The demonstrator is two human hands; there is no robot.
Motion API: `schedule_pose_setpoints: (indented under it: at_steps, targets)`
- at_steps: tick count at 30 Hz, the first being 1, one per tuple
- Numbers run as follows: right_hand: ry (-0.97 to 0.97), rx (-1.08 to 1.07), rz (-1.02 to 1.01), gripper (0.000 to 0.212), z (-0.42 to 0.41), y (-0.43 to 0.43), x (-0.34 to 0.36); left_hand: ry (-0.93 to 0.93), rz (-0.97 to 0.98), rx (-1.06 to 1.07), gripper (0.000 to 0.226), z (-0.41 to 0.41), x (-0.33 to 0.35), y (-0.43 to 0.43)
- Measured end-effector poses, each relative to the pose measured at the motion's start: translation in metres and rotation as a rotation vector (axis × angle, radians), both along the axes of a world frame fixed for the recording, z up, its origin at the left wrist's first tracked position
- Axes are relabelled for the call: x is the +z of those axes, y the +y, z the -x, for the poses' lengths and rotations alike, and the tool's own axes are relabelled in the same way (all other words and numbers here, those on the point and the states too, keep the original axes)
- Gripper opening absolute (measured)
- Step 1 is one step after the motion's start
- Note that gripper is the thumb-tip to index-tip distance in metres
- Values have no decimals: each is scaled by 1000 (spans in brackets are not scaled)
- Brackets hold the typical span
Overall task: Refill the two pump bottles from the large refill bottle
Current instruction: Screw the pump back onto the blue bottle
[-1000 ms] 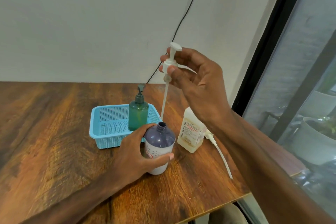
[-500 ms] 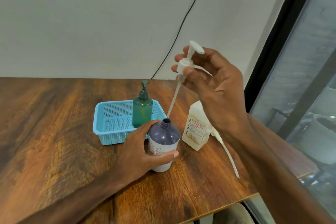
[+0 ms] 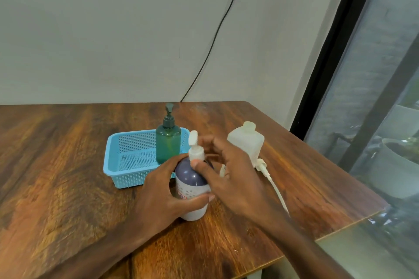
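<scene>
Purple bottle [image 3: 189,176], white pump [image 3: 196,153] gripped — label [image 3: 182,195] blurred.

The bottle [image 3: 191,188] on the table [image 3: 68,165] is held by the left hand [image 3: 158,190], and its pump [image 3: 195,149] by the right hand [image 3: 229,179]. Behind-left of this grip a basket [image 3: 127,165] is set, with a second pump bottle [image 3: 168,142] stood inside. Behind-right the refill bottle [image 3: 246,142] is placed, with a loose pump [image 3: 269,176] laid just beside it.

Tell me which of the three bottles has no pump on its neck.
The pale bottle on the right: its neck is bare. The green bottle in the basket and the purple bottle in the left hand have covered necks.
</scene>
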State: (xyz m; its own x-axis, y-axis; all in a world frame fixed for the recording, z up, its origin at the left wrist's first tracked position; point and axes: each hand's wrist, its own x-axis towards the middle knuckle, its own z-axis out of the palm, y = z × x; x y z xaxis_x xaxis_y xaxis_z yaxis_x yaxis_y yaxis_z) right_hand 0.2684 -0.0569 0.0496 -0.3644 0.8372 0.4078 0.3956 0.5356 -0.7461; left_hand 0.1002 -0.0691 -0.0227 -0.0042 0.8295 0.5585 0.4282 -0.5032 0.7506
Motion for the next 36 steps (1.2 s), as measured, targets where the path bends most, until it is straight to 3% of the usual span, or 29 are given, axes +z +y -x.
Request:
schedule_pose_setpoints:
  at_steps: [8,14,18,22,24,31,36]
  targets:
    - [179,-128,50,34,-21,-2,-14,88,57,25,84,-26,-4,2]
    - [171,-34,149,50,-24,-3,-24,172,159,-164,95,4,30,6]
    - [96,24,155,51,-21,-2,-31,164,65,-74,75,23,53,6]
    - [117,31,111,49,-21,5,-35,147,55,55,78,-2,57,7]
    - [136,51,94,49,-22,8,-36,164,42,77,69,-12,59,8]
    - [145,65,74,55,-21,16,-41,97,86,-105,33,-11,66,6]
    - [134,59,74,47,-21,19,-42,70,107,-173,51,-33,57,10]
